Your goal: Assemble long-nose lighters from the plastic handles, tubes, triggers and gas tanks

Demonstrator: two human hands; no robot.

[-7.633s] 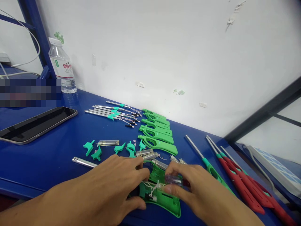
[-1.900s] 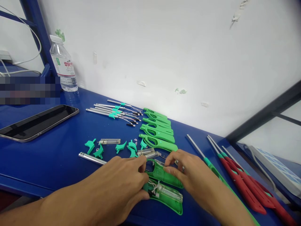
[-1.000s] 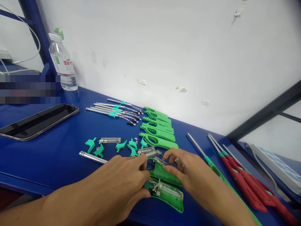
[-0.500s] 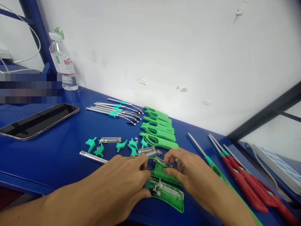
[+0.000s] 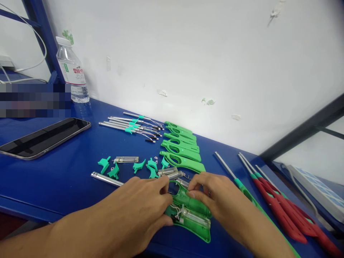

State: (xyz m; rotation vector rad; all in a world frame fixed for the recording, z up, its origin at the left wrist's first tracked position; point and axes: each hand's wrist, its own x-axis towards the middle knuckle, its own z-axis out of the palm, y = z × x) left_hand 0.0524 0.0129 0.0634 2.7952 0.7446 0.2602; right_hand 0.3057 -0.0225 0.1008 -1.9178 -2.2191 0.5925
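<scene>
Fingers of the left hand (image 5: 134,211) pinch the narrow end of a curved green plastic handle half (image 5: 197,233), which lies open beyond the fingertips, between the two hands on the person's side. In it sit a clear plastic fuel tank (image 5: 196,218) and thin white wires (image 5: 176,209). Just behind it, a second green plastic shell (image 5: 192,202) leans against it, tilted, its far edge pinched between thumb and forefinger of the right hand (image 5: 215,193). From under the left hand, a silver metal tube (image 5: 106,178) points left over the blue desk (image 5: 80,150). Near the hands I can see loose curved teal plastic triggers (image 5: 139,166), and farther back a row of bright green handle pieces (image 5: 182,163). Red-handled lighters (image 5: 279,211) lie to the right of the right hand.
</scene>
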